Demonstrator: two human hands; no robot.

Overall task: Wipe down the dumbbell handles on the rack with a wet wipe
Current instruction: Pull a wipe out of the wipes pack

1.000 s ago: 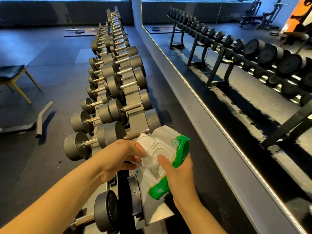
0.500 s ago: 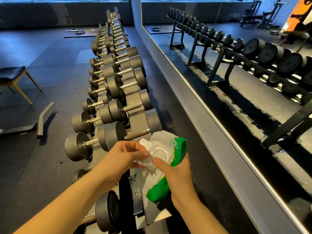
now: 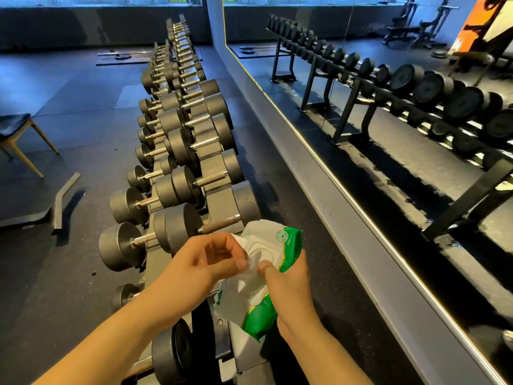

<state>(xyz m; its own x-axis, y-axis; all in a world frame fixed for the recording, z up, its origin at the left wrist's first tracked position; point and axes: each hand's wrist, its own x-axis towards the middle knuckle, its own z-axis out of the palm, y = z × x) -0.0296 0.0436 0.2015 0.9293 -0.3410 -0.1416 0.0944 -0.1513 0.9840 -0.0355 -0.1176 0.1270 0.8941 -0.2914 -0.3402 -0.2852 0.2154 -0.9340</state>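
A wet wipe (image 3: 250, 270) is being pinched by the left hand (image 3: 206, 259) at the mouth of the pack (image 3: 259, 319). The pack is being gripped by the right hand (image 3: 290, 290), just over the near end of the rack (image 3: 219, 195). No handle is being wiped yet. Next, the wipe probably needs to be pulled free and wrapped round the nearest handle (image 3: 219, 225).

The left hand (image 3: 208, 262) has rolled so its curled fingers now face the camera. The wet wipe (image 3: 251, 273) it pinches, a bunched tuft a second ago, is now a flatter, thin sheet. The pack (image 3: 288, 240) in the right hand (image 3: 291, 290) sits slightly lower.
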